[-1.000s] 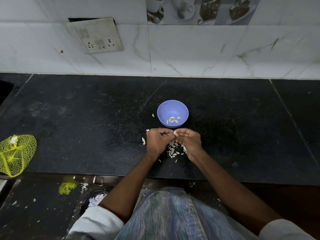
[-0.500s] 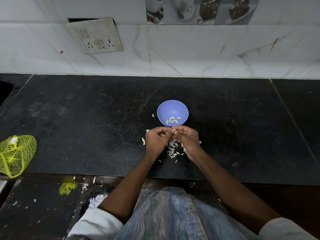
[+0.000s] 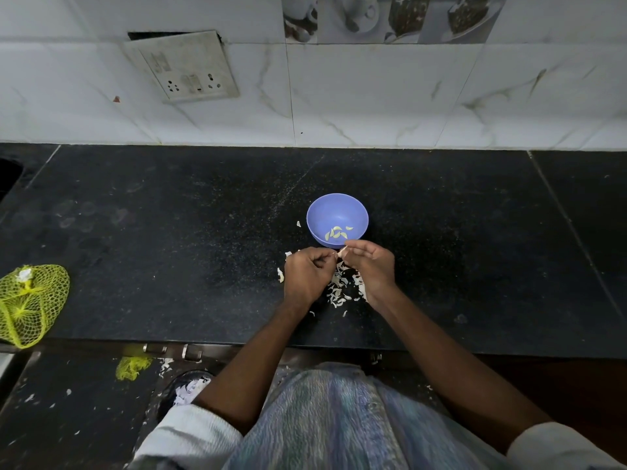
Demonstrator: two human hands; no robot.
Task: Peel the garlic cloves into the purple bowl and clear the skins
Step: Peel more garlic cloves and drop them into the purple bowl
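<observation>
Head view: garlic clove pinched between the right hand and left hand fingertips, both grips closed on it, just short of the purple bowl lying directly ahead; right hand nearer.

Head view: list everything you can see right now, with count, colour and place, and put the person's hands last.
purple bowl: one, purple, mid counter just beyond the hands.
peeled cloves: a few, pale yellow-green, inside the bowl.
garlic clove: one, pale, pinched between both hands' fingertips.
skins: many, white, scattered on the counter under and around the hands.
counter: one, black stone.
mesh bag: one, yellow, at the counter's left edge.
mesh scrap: one, yellow, on the floor below.
socket plate: one, white, on the tiled wall.
left hand: one, curled, holding the clove.
right hand: one, pinching the clove.
</observation>
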